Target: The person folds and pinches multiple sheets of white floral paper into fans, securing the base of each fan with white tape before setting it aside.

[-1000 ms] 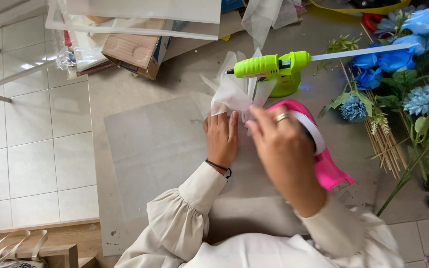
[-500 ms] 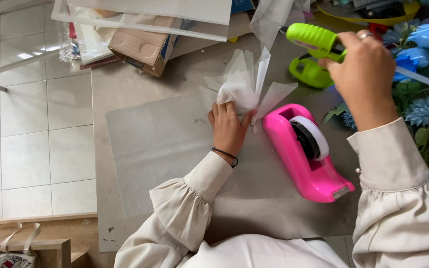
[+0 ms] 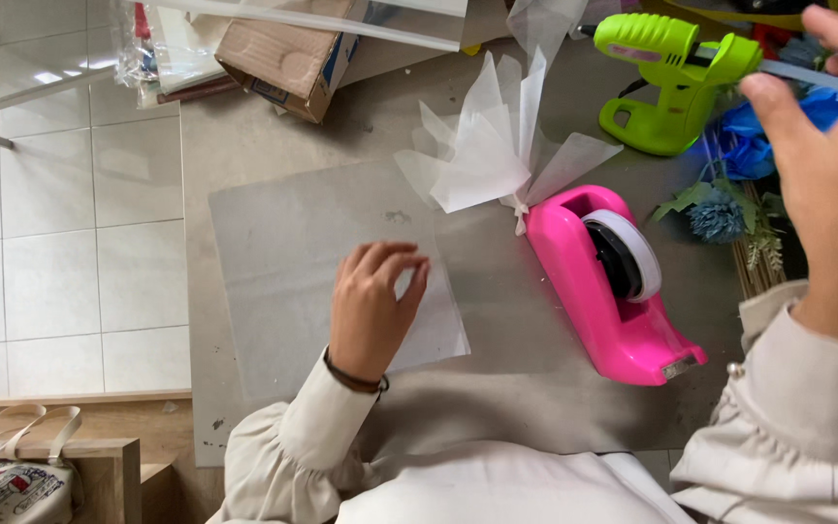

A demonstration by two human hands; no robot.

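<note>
1. Our left hand (image 3: pixel 372 309) lay on a translucent sheet (image 3: pixel 332 267) spread flat on the grey table (image 3: pixel 535 291), fingers curled and loose, gripping nothing.
2. Our right hand (image 3: pixel 831 165) was raised at the right edge, fingers spread apart and empty, just beside the green glue gun (image 3: pixel 676 73).
3. The paper bundle (image 3: pixel 501 146) lay beyond the left hand, up and to the right, touching the back end of the pink tape dispenser (image 3: pixel 618 281).
4. Its long axis ran away from us, pinched end nearest the dispenser. The left hand seemed nearer.
5. It looked white, thin and crisp, fanned into points, tied at the base.
</note>
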